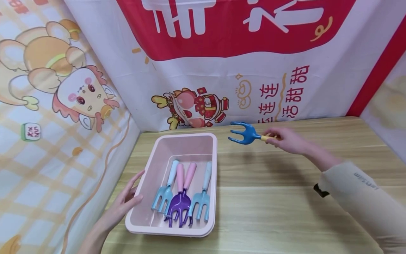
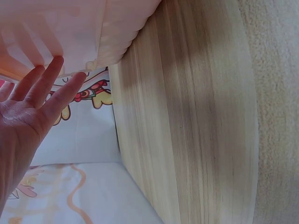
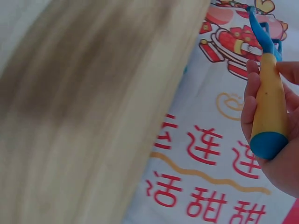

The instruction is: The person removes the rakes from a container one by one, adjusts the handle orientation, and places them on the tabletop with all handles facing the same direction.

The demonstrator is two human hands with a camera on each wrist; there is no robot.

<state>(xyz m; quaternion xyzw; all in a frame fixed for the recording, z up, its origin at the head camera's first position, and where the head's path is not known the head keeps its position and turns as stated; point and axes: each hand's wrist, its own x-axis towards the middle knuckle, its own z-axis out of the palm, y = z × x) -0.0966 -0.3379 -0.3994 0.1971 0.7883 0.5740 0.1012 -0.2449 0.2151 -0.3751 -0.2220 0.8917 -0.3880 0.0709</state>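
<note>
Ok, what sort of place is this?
Probably an indoor tabletop workspace rather than a garden: a wood-grain table stands against cartoon-printed sheets, and a pink bin holding hand forks sits on it.

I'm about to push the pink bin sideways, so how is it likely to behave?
The pink bin should slide more readily than tip, being wide and low. It is probably light for its size, as its walls look like thin plastic. The forks lying loose inside may shift or rattle.
</note>
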